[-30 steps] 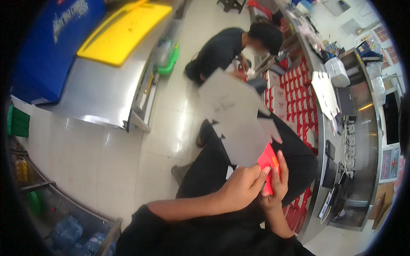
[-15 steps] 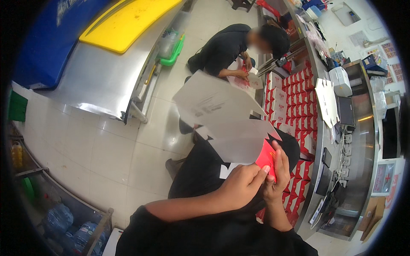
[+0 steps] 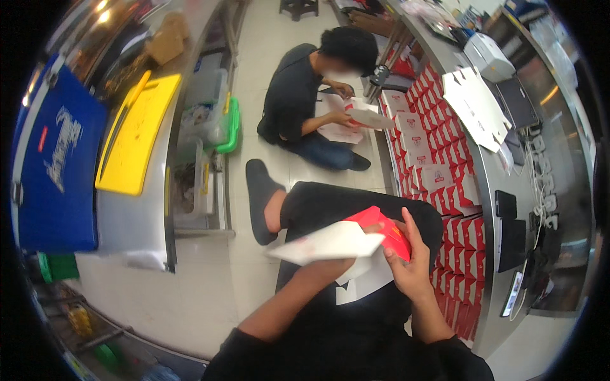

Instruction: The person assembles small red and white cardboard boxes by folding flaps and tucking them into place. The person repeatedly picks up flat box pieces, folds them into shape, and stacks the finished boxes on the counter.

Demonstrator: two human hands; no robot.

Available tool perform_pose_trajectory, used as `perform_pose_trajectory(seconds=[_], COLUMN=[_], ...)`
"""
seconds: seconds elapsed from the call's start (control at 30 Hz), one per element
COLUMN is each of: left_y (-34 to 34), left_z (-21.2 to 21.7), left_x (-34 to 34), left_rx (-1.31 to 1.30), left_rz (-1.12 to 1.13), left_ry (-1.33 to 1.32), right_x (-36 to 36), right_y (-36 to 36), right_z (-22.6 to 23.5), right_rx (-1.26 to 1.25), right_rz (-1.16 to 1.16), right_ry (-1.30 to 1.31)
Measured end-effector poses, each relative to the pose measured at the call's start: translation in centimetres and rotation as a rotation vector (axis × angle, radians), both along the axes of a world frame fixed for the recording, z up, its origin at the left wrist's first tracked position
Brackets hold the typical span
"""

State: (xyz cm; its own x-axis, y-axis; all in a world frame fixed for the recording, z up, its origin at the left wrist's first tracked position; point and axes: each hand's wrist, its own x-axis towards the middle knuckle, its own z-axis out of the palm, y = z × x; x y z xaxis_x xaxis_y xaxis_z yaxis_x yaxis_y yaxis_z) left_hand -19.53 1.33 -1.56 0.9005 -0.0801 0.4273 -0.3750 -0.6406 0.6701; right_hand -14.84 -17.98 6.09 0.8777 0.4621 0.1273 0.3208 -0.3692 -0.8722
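Over my lap I hold a partly folded white-and-red cardboard box (image 3: pixel 327 242). Its white panel, blurred by motion, sticks out to the left, and its red end faces my right hand. My left hand (image 3: pixel 332 269) reaches in behind the white panel, which hides most of it; a few fingers show against the red part, closed on the card. My right hand (image 3: pixel 412 268) grips the red end, thumb on the near side and fingers raised along the far edge. Another white flap with a notched corner hangs below, over my dark trousers.
A co-worker (image 3: pixel 298 95) sits on the floor ahead, handling a similar box (image 3: pixel 368 115). Stacked red-and-white boxes (image 3: pixel 438 152) line the right side beneath a steel counter bearing flat blanks (image 3: pixel 476 108) and a printer (image 3: pixel 488 56). At left, a yellow board (image 3: pixel 143 140) and blue cooler (image 3: pixel 60 159).
The large white panel, spread out forward before, has folded down toward me. My left hand has gone from pinching the red end to behind the panel. The view has turned.
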Motion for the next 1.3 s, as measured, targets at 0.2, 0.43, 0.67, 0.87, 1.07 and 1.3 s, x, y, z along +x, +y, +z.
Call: perform_pose_trajectory(seconds=[0.2, 0.43, 0.67, 0.87, 1.07, 1.3], left_y=[0.3, -3.0, -4.5, -7.5, -4.5, -2.3], left_z=[-0.1, -2.0, -2.4, -0.4, -3.9, 0.9], left_x=[1.4, 5.3, 6.5, 3.9, 4.5, 5.8], left_rx=[-0.277, -0.519, -0.339, 0.506, -0.178, -0.589], left_rz=[-0.055, 0.143, -0.142, -0.421, -0.409, -0.251], left_ry=[0.446, 0.408, 0.369, 0.348, 0.479, 0.958], right_x=[3.6, 5.6, 12.0, 17.7, 16.0, 11.4], right_y=[-3.3, -2.0, -4.3, -7.6, -7.2, -8.6], right_z=[-2.7, -5.8, -9.1, -10.8, -5.5, -2.1], right_rx=[0.199, 0.178, 0.197, 0.111, -0.079, -0.148], right_rz=[-0.102, -0.125, -0.329, -0.165, 0.16, 0.508], right_ry=[0.181, 0.187, 0.343, 0.691, -0.294, -0.312])
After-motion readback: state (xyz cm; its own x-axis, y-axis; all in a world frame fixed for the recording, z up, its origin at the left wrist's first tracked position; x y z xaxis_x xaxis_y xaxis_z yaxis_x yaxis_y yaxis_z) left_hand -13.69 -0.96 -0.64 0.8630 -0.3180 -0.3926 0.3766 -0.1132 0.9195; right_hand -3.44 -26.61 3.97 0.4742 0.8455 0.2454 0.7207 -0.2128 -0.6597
